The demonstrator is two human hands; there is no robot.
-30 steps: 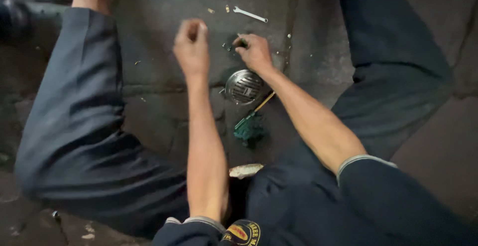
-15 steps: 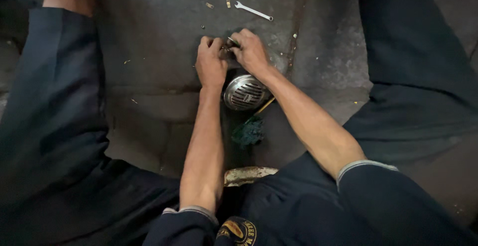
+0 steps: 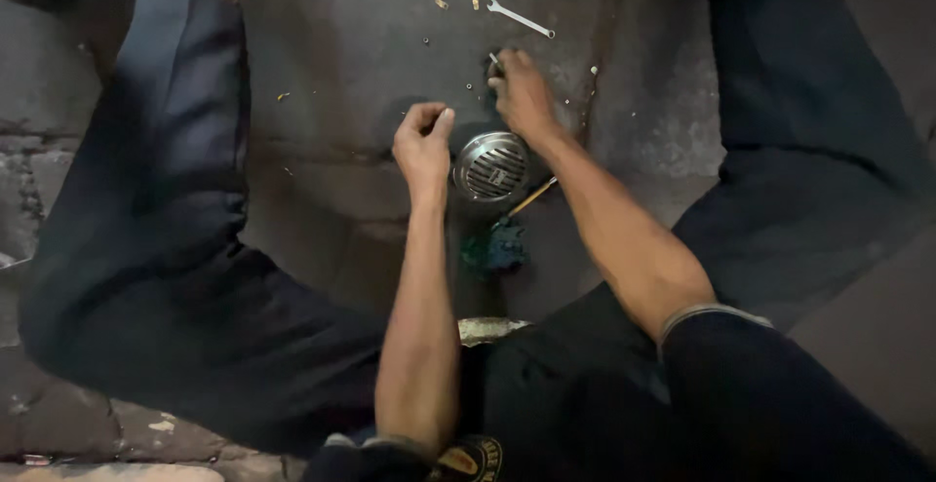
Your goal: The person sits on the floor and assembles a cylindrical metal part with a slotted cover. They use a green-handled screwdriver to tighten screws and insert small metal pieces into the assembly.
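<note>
Round chrome horn (image 3: 492, 165) with a slotted face lies on the grey floor (image 3: 341, 43) between two hands — the left hand (image 3: 423, 144) loosely curled just left of it, the right hand (image 3: 519, 92) just above-right, fingers pinched on a small dark part — a spanner (image 3: 521, 19) farther beyond.

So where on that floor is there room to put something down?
Bare floor lies between the left trouser leg and left hand. It is crowded around the round metal grille, the right hand, small bits and the wrench.

Round slotted metal horn (image 3: 492, 166) on concrete floor (image 3: 331, 73)
</note>
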